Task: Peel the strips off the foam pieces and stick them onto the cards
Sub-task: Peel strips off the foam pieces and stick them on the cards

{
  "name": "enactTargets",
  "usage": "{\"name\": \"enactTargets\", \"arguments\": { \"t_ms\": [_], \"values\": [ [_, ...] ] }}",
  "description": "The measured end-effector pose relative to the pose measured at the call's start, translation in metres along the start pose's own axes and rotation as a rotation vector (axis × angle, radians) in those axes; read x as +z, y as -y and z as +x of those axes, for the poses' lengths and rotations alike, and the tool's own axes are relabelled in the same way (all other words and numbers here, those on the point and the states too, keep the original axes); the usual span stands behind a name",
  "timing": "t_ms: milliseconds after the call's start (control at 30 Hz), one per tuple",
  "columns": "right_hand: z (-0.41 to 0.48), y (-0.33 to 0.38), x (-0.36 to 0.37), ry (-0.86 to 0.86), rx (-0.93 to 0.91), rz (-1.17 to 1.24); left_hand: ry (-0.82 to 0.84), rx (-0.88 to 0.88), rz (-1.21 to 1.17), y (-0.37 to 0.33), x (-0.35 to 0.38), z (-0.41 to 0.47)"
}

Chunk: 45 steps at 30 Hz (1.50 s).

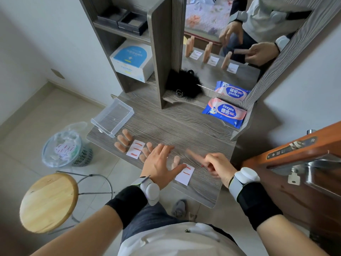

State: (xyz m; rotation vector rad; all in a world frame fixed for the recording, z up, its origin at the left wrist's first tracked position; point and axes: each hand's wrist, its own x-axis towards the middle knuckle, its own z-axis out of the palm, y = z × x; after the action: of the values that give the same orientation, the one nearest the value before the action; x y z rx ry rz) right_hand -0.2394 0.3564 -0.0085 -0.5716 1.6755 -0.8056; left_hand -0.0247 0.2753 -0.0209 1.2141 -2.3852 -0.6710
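Now the right hand (212,163) is pinching a foam piece (192,154) just beyond the near card (185,174), while the left hand (158,163) is hovering spread open; steadying that card should help placement.

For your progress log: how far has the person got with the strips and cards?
Done: the left card carries three red strips, and the near card shows two. In hand: the right hand holds a blurred foam piece; the left hand rests open, thumb on the near card. Left: that piece, perhaps others; it's unclear which foam pieces are peeled.
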Motion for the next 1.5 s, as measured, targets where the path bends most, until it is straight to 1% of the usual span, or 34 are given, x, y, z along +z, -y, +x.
{"name": "enactTargets", "arguments": {
  "t_ms": [100,167,267,333,400,467,533,633,700,800,867,933,1033,1067,1133,1167,1200,1300,1367,1500],
  "values": [
    [-0.006,0.013,0.008,0.095,0.013,0.016,0.025,0.244,-0.011,-0.015,-0.010,0.014],
    [-0.011,0.019,0.015,0.140,0.011,0.023,0.093,0.335,-0.045,-0.023,-0.017,0.017],
    [-0.015,0.023,0.020,0.184,0.005,0.017,0.260,0.366,-0.048,-0.027,-0.024,0.022],
    [-0.017,0.024,0.024,0.217,0.017,0.020,0.335,0.399,-0.024,-0.025,-0.029,0.022],
    [-0.020,0.023,0.028,0.269,0.019,-0.002,0.370,0.448,0.026,-0.026,-0.032,0.021],
    [-0.022,0.024,0.036,0.297,-0.004,-0.016,0.411,0.477,0.150,-0.024,-0.036,0.023],
    [-0.024,0.024,0.046,0.314,-0.029,0.031,0.441,0.489,0.264,-0.020,-0.038,0.025],
    [-0.030,0.028,0.059,0.298,-0.019,0.105,0.484,0.556,0.292,-0.013,-0.051,0.030],
    [-0.035,0.028,0.064,0.303,-0.011,0.123,0.503,0.547,0.278,-0.010,-0.056,0.028],
    [-0.043,0.036,0.076,0.262,-0.021,0.127,0.542,0.474,0.306,0.001,-0.063,0.031],
    [-0.047,0.040,0.080,0.236,-0.034,0.102,0.537,0.415,0.319,0.007,-0.063,0.030],
    [-0.052,0.041,0.083,0.149,-0.017,0.117,0.506,0.327,0.268,0.013,-0.066,0.028],
    [-0.056,0.034,0.082,-0.026,-0.004,0.251,0.449,0.125,0.069,0.022,-0.072,0.024],
    [-0.057,0.031,0.083,-0.071,-0.017,0.332,0.458,0.021,-0.062,0.025,-0.072,0.024],
    [-0.059,0.026,0.089,-0.117,-0.064,0.470,0.471,-0.245,-0.430,0.026,-0.071,0.023],
    [-0.060,0.024,0.094,-0.130,-0.089,0.510,0.496,-0.360,-0.616,0.023,-0.071,0.022],
    [-0.060,0.022,0.100,-0.141,-0.107,0.535,0.514,-0.439,-0.738,0.020,-0.071,0.020],
    [-0.060,0.020,0.119,-0.144,-0.144,0.572,0.521,-0.517,-0.916,0.011,-0.069,0.014],
    [-0.060,0.020,0.129,-0.115,-0.142,0.591,0.526,-0.555,-1.033,0.008,-0.067,0.010],
    [-0.061,0.014,0.143,-0.024,-0.077,0.680,0.510,-0.629,-1.116,0.010,-0.063,0.003]
  ]
}}
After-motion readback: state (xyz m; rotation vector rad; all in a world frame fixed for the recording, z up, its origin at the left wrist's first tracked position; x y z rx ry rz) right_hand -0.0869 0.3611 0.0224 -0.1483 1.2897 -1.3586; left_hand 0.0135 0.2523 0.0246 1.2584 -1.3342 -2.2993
